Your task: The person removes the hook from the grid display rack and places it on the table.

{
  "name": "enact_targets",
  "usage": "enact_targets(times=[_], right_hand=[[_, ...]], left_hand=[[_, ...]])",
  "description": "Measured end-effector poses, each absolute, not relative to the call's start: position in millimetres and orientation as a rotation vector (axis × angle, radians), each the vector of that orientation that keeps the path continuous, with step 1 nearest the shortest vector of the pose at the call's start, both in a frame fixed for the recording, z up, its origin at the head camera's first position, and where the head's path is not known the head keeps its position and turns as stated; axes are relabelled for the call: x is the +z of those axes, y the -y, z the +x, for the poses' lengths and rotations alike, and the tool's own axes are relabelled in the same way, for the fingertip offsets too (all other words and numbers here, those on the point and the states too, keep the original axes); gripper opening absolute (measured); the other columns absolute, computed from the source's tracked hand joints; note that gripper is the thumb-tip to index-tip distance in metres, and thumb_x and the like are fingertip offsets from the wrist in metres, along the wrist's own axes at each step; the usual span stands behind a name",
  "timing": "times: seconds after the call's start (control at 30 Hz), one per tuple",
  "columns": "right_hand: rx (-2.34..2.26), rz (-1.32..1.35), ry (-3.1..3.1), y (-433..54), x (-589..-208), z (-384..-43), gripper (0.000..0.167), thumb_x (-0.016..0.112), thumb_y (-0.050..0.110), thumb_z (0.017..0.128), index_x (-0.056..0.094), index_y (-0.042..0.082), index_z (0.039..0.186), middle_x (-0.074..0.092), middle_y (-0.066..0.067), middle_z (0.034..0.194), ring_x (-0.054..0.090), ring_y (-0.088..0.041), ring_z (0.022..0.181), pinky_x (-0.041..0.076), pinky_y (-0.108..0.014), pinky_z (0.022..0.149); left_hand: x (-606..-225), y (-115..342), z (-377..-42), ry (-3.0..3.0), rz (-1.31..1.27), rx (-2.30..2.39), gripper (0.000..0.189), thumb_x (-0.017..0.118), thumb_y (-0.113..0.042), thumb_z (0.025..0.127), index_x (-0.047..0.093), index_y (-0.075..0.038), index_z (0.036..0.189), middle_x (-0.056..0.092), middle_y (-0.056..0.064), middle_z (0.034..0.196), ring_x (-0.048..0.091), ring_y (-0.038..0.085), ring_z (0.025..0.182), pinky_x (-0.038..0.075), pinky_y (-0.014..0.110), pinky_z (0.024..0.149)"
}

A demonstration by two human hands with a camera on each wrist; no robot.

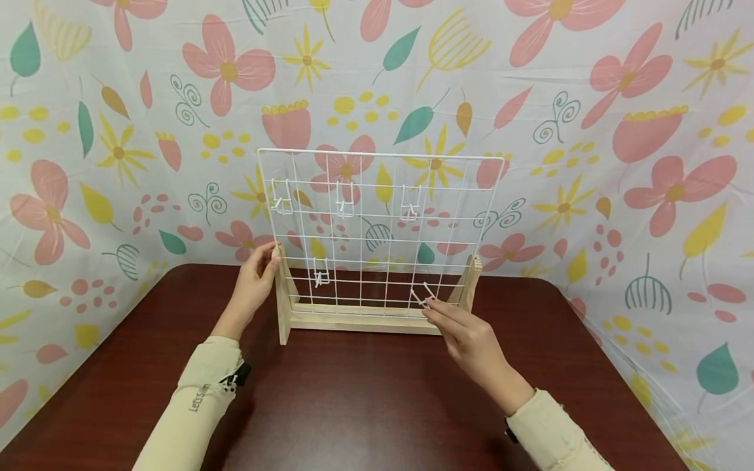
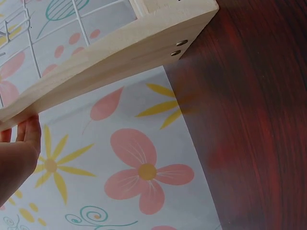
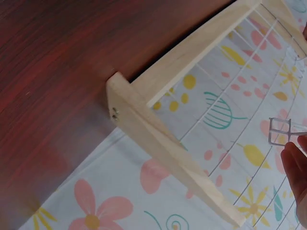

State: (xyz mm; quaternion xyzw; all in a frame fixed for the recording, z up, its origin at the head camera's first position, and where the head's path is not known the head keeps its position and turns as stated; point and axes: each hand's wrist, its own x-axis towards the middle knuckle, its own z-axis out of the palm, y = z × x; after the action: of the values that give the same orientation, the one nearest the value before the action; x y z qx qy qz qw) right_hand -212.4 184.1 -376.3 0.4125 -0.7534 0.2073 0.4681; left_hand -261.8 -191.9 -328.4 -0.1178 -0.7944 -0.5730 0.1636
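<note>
Dark table (image 1: 353,399), hook (image 1: 419,299) partly beyond right grip (image 1: 471,337)

On the left, the left hand (image 2: 19,155) holds a wooden post (image 2: 110,62) — two screws (image 2: 182,42) toward its right end — beside white wire grid (image 2: 79,20); floral cloth (image 2: 147,171) far behind, dark-red table (image 2: 254,120) right.

Dark reddish-brown wood-grain table (image 1: 347,399) with rounded far corners, white floral backdrop (image 1: 353,65) rising beyond the far edge and side edges, pink flowers (image 1: 228,70), teal leaves (image 1: 414,125), yellow blooms (image 1: 120,152)
</note>
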Motion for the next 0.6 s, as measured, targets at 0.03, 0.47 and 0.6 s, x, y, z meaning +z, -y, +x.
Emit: enact_targets(times=[0.03, 0.47, 0.6], right_hand=[[0.501, 1.02, 1.844, -185.4, -377.1, -212.5, 0.034, 0.044, 0.02, 0.104, 0.074, 0.004, 0.104, 0.07, -0.012, 0.108, 0.068, -0.027, 0.092, 0.054, -0.035, 0.076], [0.391, 1.149, 1.799, -199.9, -389.4, -213.5, 0.034, 0.041, 0.01, 0.103, 0.074, 0.001, 0.103, 0.07, -0.013, 0.108, 0.068, -0.029, 0.093, 0.054, -0.038, 0.076], [0.354, 1.173, 1.814, -204.7, -394.5, -212.6, 0.036, 0.04, 0.01, 0.103, 0.074, 0.0, 0.101, 0.07, -0.014, 0.107, 0.068, -0.029, 0.093, 0.054, -0.038, 0.076]], left_hand=[[-331.1, 192.9, -264.5, 2.264, -0.328, -1.643, 0.038, 0.045, -0.005, 0.101, 0.042, 0.007, 0.138, 0.05, 0.025, 0.117, 0.048, 0.017, 0.097, 0.04, 0.011, 0.076], [-352.3, 201.7, -283.4, 2.247, -0.348, -1.638, 0.043, 0.047, -0.013, 0.102, 0.04, 0.001, 0.141, 0.05, 0.022, 0.125, 0.047, 0.01, 0.103, 0.038, 0.01, 0.084], [-351.9, 201.6, -283.7, 2.251, -0.345, -1.641, 0.042, 0.046, -0.013, 0.102, 0.041, 0.001, 0.141, 0.05, 0.022, 0.126, 0.047, 0.013, 0.105, 0.038, 0.011, 0.085]])
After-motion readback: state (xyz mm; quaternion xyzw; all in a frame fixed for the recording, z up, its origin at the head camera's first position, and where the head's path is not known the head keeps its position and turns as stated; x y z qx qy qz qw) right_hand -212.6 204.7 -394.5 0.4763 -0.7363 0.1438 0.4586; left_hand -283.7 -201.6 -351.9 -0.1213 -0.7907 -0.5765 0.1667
